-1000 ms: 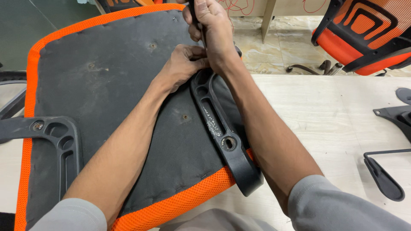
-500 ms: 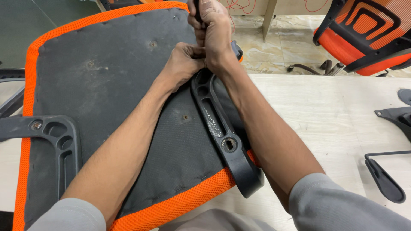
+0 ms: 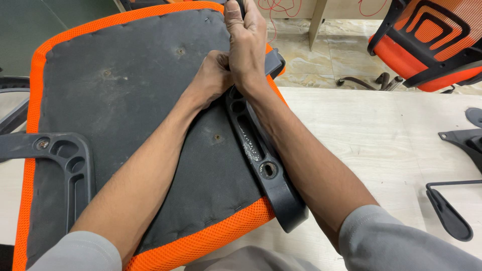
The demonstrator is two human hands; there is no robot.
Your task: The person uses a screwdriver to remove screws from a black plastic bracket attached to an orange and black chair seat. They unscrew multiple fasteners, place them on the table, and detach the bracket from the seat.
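Note:
An upturned chair seat (image 3: 130, 100), dark grey underneath with an orange mesh edge, lies on a pale wooden table (image 3: 381, 145). A black plastic armrest bracket (image 3: 261, 160) runs along its right side. My right hand (image 3: 246, 42) is closed around a dark tool handle held upright over the bracket's far end. My left hand (image 3: 213, 75) is a fist pressed against the bracket just below, touching my right wrist. What the left fingers hold is hidden. A second black bracket (image 3: 65, 165) sits on the seat's left side.
Loose black chair parts (image 3: 452, 211) lie at the table's right edge. An orange and black chair back (image 3: 432, 40) stands beyond the table on a tiled floor, near castor legs (image 3: 371, 80). Another black part (image 3: 12, 100) pokes out at the left.
My right hand has turned and shifted slightly right on the tool handle. My left fist stays against the bracket. The seat has barely moved.

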